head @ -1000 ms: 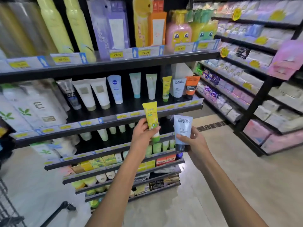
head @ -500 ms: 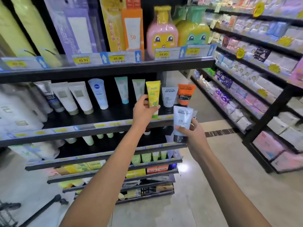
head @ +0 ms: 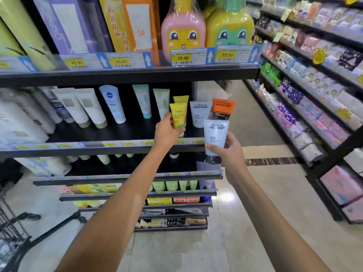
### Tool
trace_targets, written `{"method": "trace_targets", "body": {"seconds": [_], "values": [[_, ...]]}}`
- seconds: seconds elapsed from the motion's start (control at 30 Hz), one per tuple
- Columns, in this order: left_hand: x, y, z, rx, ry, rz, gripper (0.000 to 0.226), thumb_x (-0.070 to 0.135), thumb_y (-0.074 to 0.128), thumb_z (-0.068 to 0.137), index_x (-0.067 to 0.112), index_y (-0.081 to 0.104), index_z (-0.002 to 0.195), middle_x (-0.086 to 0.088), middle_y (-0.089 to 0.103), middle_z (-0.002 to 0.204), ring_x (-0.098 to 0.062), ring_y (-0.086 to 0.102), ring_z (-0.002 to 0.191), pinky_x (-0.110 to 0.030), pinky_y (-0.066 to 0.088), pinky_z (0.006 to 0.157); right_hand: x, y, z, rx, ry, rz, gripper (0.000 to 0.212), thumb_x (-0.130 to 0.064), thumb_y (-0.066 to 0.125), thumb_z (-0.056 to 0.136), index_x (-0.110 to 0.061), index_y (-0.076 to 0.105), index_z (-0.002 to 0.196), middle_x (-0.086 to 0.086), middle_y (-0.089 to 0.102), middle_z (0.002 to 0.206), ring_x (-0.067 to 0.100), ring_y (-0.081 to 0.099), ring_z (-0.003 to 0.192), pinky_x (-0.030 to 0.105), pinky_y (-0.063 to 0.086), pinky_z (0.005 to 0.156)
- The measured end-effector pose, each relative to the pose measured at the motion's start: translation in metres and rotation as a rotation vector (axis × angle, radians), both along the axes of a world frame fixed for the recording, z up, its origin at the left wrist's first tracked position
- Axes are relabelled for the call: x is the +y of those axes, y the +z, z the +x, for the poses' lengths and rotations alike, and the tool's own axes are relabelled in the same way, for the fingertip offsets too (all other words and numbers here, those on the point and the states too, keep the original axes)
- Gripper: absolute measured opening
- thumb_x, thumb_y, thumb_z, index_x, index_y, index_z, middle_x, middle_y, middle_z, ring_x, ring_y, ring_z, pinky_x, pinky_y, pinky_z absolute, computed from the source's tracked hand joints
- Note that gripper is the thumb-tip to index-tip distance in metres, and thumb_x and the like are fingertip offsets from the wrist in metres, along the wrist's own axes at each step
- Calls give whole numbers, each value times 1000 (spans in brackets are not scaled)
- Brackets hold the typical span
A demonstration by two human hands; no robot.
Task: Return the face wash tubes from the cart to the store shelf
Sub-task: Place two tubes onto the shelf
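- Left hand (head: 167,132) holds small tube (head: 177,115) over shelf (head: 98,148) front edge, directly before a matching tube (head: 181,99).
- Right hand (head: 228,152) holds Men Expert tube (head: 215,136), right of and lower than small tube, before shelf edge.
- Two Men Expert tubes (head: 200,113) stand on shelf behind it.
- Cart (head: 11,232) at lower left.

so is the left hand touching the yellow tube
Touching. The head view shows the left hand with its fingers curled round the lower part of the yellow tube, holding it up at the shelf.
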State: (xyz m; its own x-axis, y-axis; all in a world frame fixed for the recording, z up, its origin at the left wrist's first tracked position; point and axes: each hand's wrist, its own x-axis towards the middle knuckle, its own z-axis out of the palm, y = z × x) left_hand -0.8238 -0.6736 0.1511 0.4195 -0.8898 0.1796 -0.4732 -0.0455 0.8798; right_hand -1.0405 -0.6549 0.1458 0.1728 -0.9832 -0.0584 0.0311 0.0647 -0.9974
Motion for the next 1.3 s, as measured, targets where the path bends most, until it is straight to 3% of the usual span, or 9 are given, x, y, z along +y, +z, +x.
{"method": "trace_targets", "body": {"seconds": [0.17, 0.3, 0.4, 0.53, 0.73, 0.9, 1.0, 1.13, 1.3], "values": [[-1, -1, 3, -73, -16, 39, 44, 12, 86, 79, 16, 62, 115, 2, 72, 104, -12, 69, 92, -29, 56, 88, -10, 11, 12, 15, -41, -36, 51, -9, 85, 82, -21, 59, 123, -2, 72, 115, 16, 70, 105, 31, 60, 76], [3, 1, 5, -81, -56, 53, 46, 12, 86, 79, 16, 61, 118, 2, 71, 107, -11, 68, 94, -24, 53, 87, -25, 23, 27, 84, -91, -130, 57, -14, 87, 79, -18, 55, 126, -2, 69, 112, 14, 69, 102, 32, 61, 74], [4, 1, 7, -89, -96, 70, 47, 12, 86, 79, 15, 62, 119, 2, 72, 107, -10, 69, 94, -26, 55, 89, -40, 32, 38, 169, -121, -230, 59, -17, 88, 80, -18, 54, 128, -2, 67, 116, 12, 65, 103, 15, 55, 64], [4, 4, 10, -99, -141, 105, 47, 13, 86, 79, 15, 63, 120, 2, 73, 105, -10, 69, 94, -28, 56, 90, -55, 29, 49, 267, -157, -278, 58, -21, 88, 80, -21, 53, 126, -3, 67, 126, 17, 65, 113, 37, 62, 82], [10, 5, 18, -184, -185, 141, 43, 19, 85, 80, 16, 63, 116, 4, 71, 98, -9, 68, 90, -34, 58, 89, -60, 13, 51, 377, -153, -223, 58, -21, 89, 78, -21, 52, 123, -5, 67, 125, 17, 64, 118, 34, 58, 91], [23, -1, 34, -371, -163, 262, 48, 45, 81, 82, 21, 64, 120, 6, 67, 100, -16, 67, 92, -40, 58, 86, -57, 14, 51, 516, -95, -220, 57, -21, 88, 80, -19, 49, 121, -4, 66, 125, 11, 60, 109, 18, 49, 68], [34, -6, 41, -488, -125, 309, 29, 46, 73, 87, 25, 69, 106, 6, 69, 98, -19, 65, 90, -42, 58, 81, -58, 15, 51, 587, -73, -213, 55, -24, 88, 81, -18, 48, 119, -1, 66, 125, 13, 61, 106, 16, 44, 61], [44, -8, 40, -574, -81, 288, 19, 40, 69, 93, 22, 72, 98, 0, 70, 94, -21, 63, 88, -37, 53, 75, -60, 14, 51, 625, -57, -209, 56, -24, 88, 81, -18, 49, 121, -1, 66, 126, 16, 64, 109, 19, 49, 63], [49, -11, 38, -625, -100, 230, 22, 39, 67, 95, 19, 71, 102, 1, 71, 96, -23, 64, 93, -39, 51, 86, -56, 17, 45, 629, -33, -197, 54, -24, 86, 83, -17, 52, 124, -1, 68, 124, 18, 65, 110, 27, 56, 74]]}}
